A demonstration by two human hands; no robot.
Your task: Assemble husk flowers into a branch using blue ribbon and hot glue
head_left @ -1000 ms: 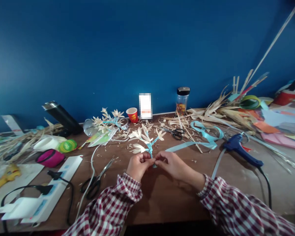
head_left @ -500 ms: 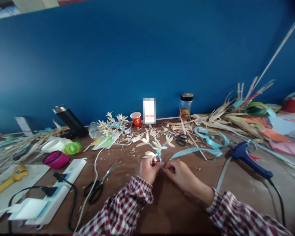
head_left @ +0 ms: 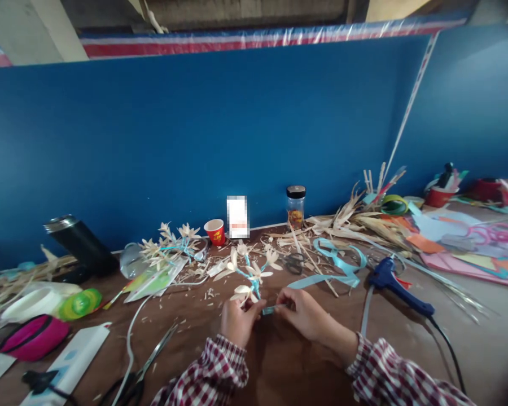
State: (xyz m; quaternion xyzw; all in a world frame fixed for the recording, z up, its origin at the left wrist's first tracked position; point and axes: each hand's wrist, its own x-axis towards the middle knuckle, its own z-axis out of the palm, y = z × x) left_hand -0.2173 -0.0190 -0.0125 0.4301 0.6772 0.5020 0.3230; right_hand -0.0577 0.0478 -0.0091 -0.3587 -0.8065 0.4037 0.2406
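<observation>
My left hand (head_left: 239,320) pinches the lower stem of a spray of cream flowers (head_left: 258,272), made of dry husk-like petals on light-blue wrapped stems. The spray stands up above the fingers, leaning a little left. My right hand (head_left: 305,313) is closed on a light-blue ribbon (head_left: 269,310), and a short stretch of it shows between the two hands, running to the stem. The ribbon's longer part passes behind the right hand and lies in loose loops on the table. My fingertips hide the stem's lower end.
Scissors (head_left: 146,361) and a white power strip (head_left: 68,363) lie at left. A blue glue gun (head_left: 400,286) with its cord is at right. Behind are a second flower spray (head_left: 173,245), a red paper cup (head_left: 215,232), a lidded jar (head_left: 296,208) and dry husks (head_left: 351,223).
The view has tilted up and turned right. My right hand has drawn slightly away from my left, so a short piece of ribbon now shows between them.
</observation>
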